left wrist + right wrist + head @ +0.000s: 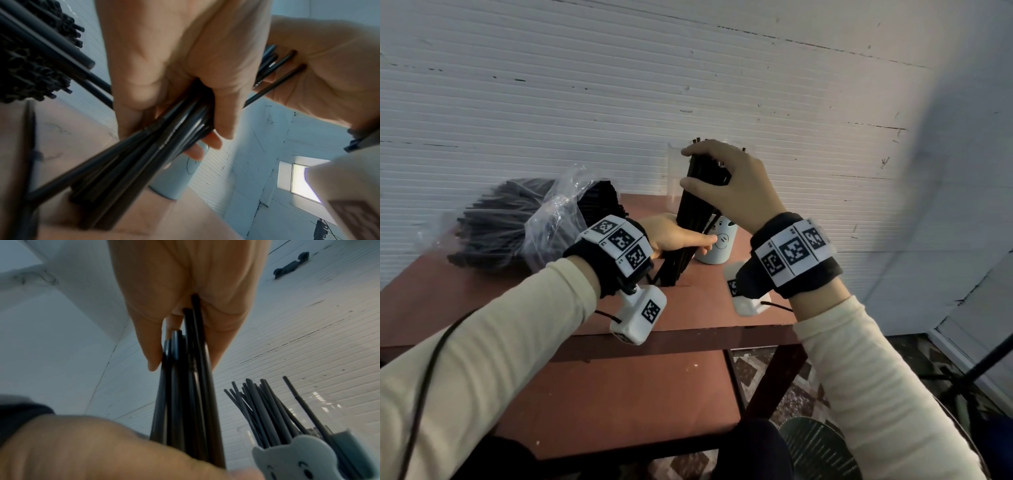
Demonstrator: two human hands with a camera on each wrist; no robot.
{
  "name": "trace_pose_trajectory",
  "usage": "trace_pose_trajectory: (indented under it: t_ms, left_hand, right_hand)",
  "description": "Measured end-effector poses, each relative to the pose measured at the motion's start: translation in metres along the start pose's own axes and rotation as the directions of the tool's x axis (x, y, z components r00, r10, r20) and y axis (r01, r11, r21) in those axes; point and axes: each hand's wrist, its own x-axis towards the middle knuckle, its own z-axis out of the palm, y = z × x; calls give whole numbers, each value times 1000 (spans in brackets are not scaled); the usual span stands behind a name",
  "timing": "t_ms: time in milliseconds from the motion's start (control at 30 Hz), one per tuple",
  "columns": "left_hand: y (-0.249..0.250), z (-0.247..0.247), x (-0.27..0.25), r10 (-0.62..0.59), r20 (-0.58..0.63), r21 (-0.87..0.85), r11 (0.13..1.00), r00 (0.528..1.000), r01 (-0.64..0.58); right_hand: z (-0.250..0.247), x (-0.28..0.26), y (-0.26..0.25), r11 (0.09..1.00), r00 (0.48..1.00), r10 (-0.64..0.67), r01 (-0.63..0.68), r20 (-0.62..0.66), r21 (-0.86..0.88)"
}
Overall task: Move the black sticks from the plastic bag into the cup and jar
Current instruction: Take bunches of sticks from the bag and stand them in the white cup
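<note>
Plain utility room, white ribbed wall panels (585, 102), worn red table (482, 301), patterned floor (791, 394)

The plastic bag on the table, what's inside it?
The plastic bag holds a thick bundle of black sticks, ends poking out both sides. The crinkled film and left hand hide how many remain.

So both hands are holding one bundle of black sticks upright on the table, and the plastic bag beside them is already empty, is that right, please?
Not quite: the plastic bag is still full of black sticks, as the head view shows. The rest holds: the left hand grips the bundle low down and the right hand grips it near the top, standing on the table.
</note>
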Motion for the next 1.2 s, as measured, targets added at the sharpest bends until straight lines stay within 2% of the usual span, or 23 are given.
trace_pose_trajectory:
  t_ms: [100, 167, 267, 333, 400, 433, 467, 500, 600, 667, 700, 767, 800, 833, 900, 967, 1067, 1200]
  left_hand:
    - [3, 4, -6, 105, -62, -14, 994, 993, -106]
    - [5, 5, -7, 150, -112, -31, 988, 982, -154]
    - [17, 9, -15, 229, -81, -49, 971, 970, -233]
    - [28, 12, -21, 263, -1, -3, 965, 965, -263]
    - [35, 16, -25, 277, 100, 25, 959, 956, -281]
    - [36, 18, -25, 292, 135, 6, 955, 947, -296]
    - [36, 20, -24, 311, 143, -20, 950, 940, -311]
    - [36, 21, -23, 319, 136, -46, 948, 938, -316]
    - [38, 27, -20, 289, 66, -127, 952, 955, -279]
    - [42, 27, -14, 261, -85, -78, 960, 962, -268]
    - [43, 27, -10, 252, -202, -25, 965, 947, -262]
    - [43, 26, -1, 241, -427, 90, 970, 871, -225]
    - [41, 25, 6, 232, -491, 140, 972, 839, -187]
    - [38, 24, 15, 209, -515, 165, 976, 831, -143]
    - [33, 20, 34, 117, -472, 133, 989, 874, -61]
    - [28, 16, 52, 32, -384, 77, 997, 923, -2]
    - [27, 13, 64, -9, -332, 161, 985, 943, 66]
    - [22, 8, 73, -14, -273, 173, 983, 962, 63]
  right_hand:
    - [-14, -4, -4, 1000, 998, -22, 24, -55, 19]
    - [-26, -8, -4, 998, 994, 24, -18, -104, 60]
    - [-41, -12, 2, 992, 987, 112, -103, -113, 79]
    - [-44, -13, 5, 976, 986, 161, -164, 37, 143]
    - [-41, -16, 7, 949, 941, 163, -232, 297, 213]
    - [-38, -17, 6, 947, 912, 152, -245, 382, 209]
    - [-34, -18, 7, 948, 898, 144, -245, 415, 201]
    - [-31, -18, 8, 947, 906, 140, -240, 400, 212]
    - [-27, -13, 13, 940, 956, 183, -238, 228, 243]
    - [-34, -6, 15, 924, 970, 224, -243, 96, 297]
    - [-40, -1, 16, 911, 968, 252, -243, 16, 332]
    - [-54, 11, 23, 896, 938, 312, -238, -150, 375]
    - [-60, 17, 28, 893, 917, 334, -233, -219, 384]
    - [-65, 23, 31, 890, 894, 355, -233, -275, 391]
    - [-69, 34, 40, 887, 852, 395, -256, -344, 383]
    - [-67, 42, 47, 893, 835, 414, -296, -361, 340]
    - [-57, 51, 60, 905, 852, 411, -337, -324, 259]
    - [-44, 57, 75, 918, 883, 387, -343, -265, 198]
